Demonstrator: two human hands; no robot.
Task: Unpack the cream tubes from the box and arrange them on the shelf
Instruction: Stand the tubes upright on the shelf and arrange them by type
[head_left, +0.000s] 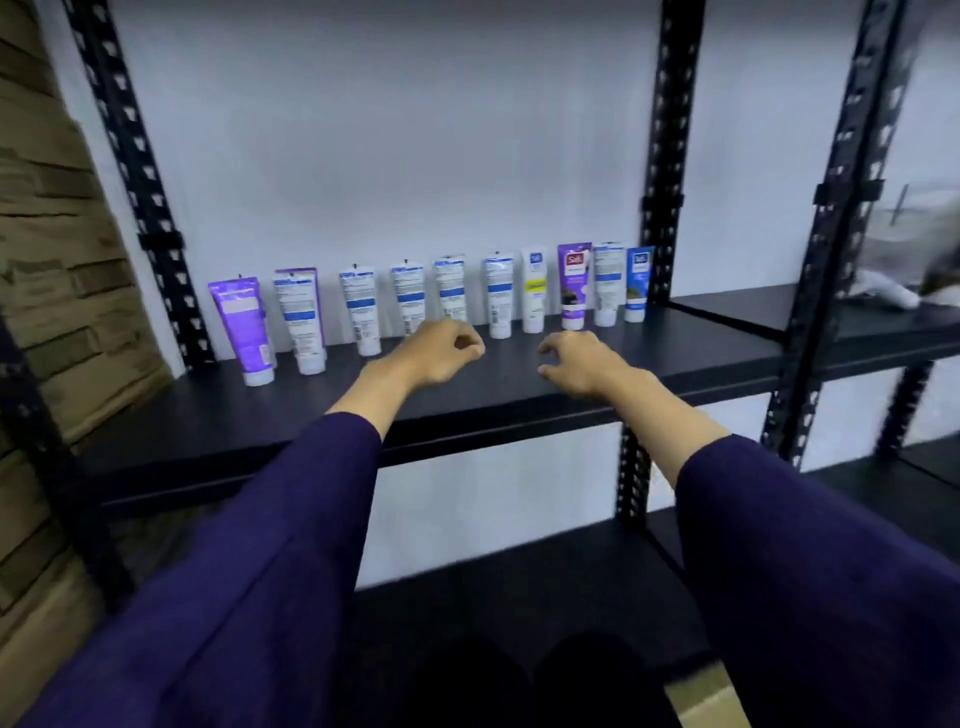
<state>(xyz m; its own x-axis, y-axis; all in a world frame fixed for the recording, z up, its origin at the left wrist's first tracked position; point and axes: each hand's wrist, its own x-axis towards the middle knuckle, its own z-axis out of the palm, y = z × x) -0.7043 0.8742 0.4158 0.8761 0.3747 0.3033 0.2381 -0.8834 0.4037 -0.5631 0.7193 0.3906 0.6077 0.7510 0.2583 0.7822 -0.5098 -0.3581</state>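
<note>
Both hands hang over the shelf (519, 395), fingers loosely curled, holding nothing: left hand (441, 353), then right hand (576, 364). Ten cream tubes (410, 299) stand behind them by the wall. Their labels are too blurry to read.

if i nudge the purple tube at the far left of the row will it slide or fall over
Probably fall over. The purple tube stands tall on its small white cap and already leans, so a push high up would likely tip it. It may then knock the neighbouring white tube, which stands very close. The dark shelf looks smooth.
</note>
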